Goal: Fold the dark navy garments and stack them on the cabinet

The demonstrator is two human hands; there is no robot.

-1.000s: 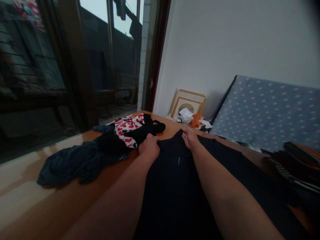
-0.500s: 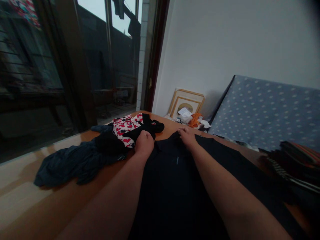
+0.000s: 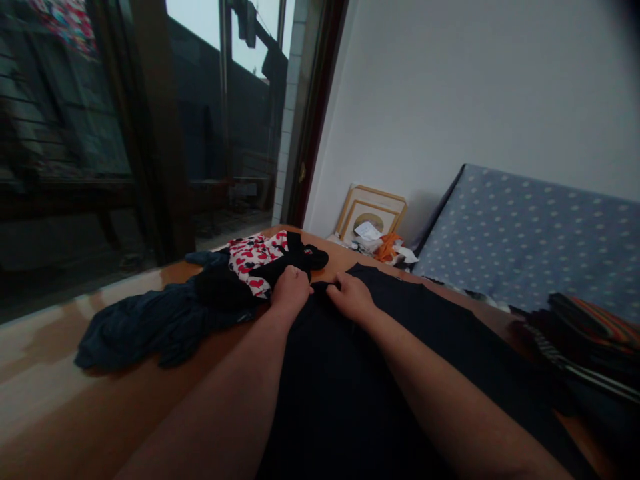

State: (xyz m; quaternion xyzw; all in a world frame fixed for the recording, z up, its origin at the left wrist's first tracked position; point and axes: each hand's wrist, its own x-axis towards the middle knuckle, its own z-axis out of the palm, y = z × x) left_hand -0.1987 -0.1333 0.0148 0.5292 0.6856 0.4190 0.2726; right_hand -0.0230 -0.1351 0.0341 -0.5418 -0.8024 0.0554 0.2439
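A black garment (image 3: 345, 380) lies spread over the wooden surface in front of me; its exact kind is hard to make out. My left hand (image 3: 291, 290) is closed on its far left edge, beside the heap of other clothes. A short way to the right, my right hand (image 3: 351, 295) pinches the same far edge between thumb and fingers. The fabric stretches between the two hands, and another part of it extends to the right beyond my right forearm.
Left of my hands lie a white top with red hearts (image 3: 253, 260) and a crumpled dark blue garment (image 3: 145, 327) on the wooden surface (image 3: 165, 400). Folded clothes (image 3: 590, 333) are stacked at right. Picture frames (image 3: 373, 207) and a dotted blue cloth (image 3: 530, 233) stand near the wall.
My right hand has moved left along the far edge, closer to my left hand. The small pale mark on the black fabric is now out of sight. My left hand stays nearly in place.
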